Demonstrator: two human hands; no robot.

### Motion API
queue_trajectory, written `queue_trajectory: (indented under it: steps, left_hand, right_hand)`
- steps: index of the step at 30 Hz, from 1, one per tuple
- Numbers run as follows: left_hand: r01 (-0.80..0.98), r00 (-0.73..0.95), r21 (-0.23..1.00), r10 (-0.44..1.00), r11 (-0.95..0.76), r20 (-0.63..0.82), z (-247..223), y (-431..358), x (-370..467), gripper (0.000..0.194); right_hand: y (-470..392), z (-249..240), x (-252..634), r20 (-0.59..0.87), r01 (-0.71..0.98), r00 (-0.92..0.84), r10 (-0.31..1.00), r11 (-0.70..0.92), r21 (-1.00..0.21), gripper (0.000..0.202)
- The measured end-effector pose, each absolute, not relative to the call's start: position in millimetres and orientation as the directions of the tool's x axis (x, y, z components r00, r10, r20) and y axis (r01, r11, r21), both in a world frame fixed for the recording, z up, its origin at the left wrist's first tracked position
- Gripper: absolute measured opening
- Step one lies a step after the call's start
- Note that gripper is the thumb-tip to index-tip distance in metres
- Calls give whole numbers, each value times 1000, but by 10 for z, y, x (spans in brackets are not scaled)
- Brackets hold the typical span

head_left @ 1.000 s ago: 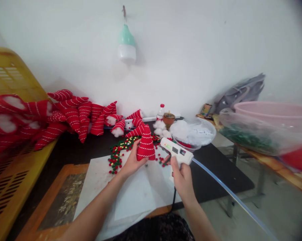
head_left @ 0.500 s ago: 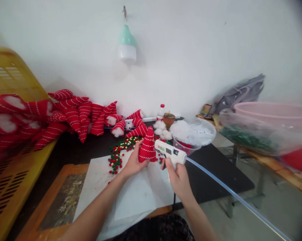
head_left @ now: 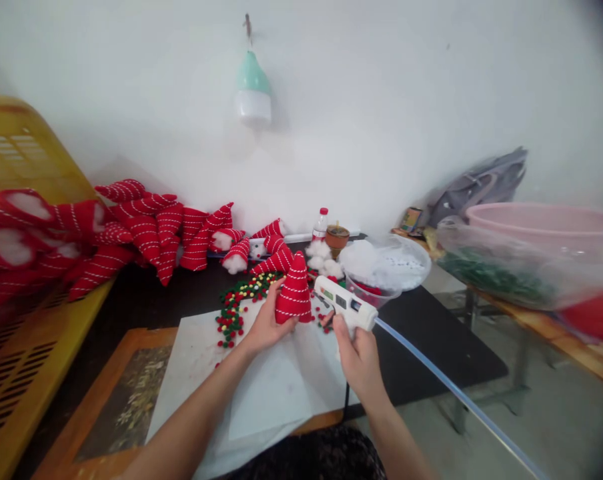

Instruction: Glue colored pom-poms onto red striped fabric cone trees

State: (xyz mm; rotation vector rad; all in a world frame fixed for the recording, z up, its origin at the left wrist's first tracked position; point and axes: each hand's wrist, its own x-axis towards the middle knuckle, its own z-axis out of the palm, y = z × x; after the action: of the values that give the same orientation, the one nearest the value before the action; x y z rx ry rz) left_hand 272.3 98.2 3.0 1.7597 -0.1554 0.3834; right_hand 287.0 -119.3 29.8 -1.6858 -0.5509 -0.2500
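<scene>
I see left hand [head_left: 269, 327] wrapped round red striped cone [head_left: 294, 295], tip up, thumb near base. Right hand [head_left: 360, 357] grips white glue gun [head_left: 342, 300], front end ahead of that hand, beside cone; whether touching, I cannot tell. Risks I judge: slack right wrist could smear glue, likely hot, onto left thumb. Clear glue stick [head_left: 445, 381], running rightward from right hand, could snag, swing gun. Stray drip could bond pom-poms [head_left: 229, 320], left of left hand, to white sheet [head_left: 266, 403] below.
</scene>
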Motion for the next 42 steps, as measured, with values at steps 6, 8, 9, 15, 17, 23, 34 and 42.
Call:
queue_trajectory:
  steps: [6,8,9,15,17,23,34,42]
  left_hand:
    - [-316,935,921,93,-227,343,13,989,2725,89]
    - [-321,933,917,87,-236,349,16,987,2725,88]
    - [-321,933,916,83,-242,350,19,985,2724,88]
    - [-336,927,903,74,-267,367,47,970,2713,85]
    - [-341,925,899,73,-274,373,51,969,2712,84]
    - [-338,926,900,74,-276,370,47,972,2714,85]
    - [-334,928,909,83,-249,364,30,987,2721,86]
    - [-304,930,935,157,-184,333,66,999,2714,87]
  right_hand:
    - [-1182,324,2870,483,515,846,224,-116,-849,39]
    - [-1168,339,2868,482,517,843,237,-112,-849,39]
    - [-1162,346,2866,478,513,845,242,-111,-851,39]
    - [-1148,355,2869,424,469,867,263,-140,-872,45]
    - [-1145,337,2877,417,459,876,244,-154,-875,47]
    - [-1135,300,2887,401,438,891,211,-173,-882,48]
    - [-1173,310,2872,425,468,873,240,-166,-868,48]
    - [-1239,282,2904,296,326,930,219,-120,-938,54]
